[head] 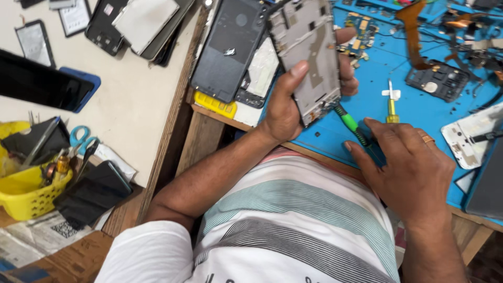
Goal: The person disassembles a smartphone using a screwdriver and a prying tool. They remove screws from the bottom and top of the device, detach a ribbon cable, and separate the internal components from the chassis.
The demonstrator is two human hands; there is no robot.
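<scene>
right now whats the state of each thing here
phone frame: stripped, held up in left hand
screwdriver: in right hand, tip at frame's lower edge
yellow screwdriver: lying loose on blue mat
back cover: off, lying flat
scissors: closed
yellow basket: full of tools

The phone frame (309,57) sits in the left hand (285,105) above the mat (419,105); the screwdriver (353,128) (tip against the frame's lower end) lies under the right hand (408,167).
</scene>
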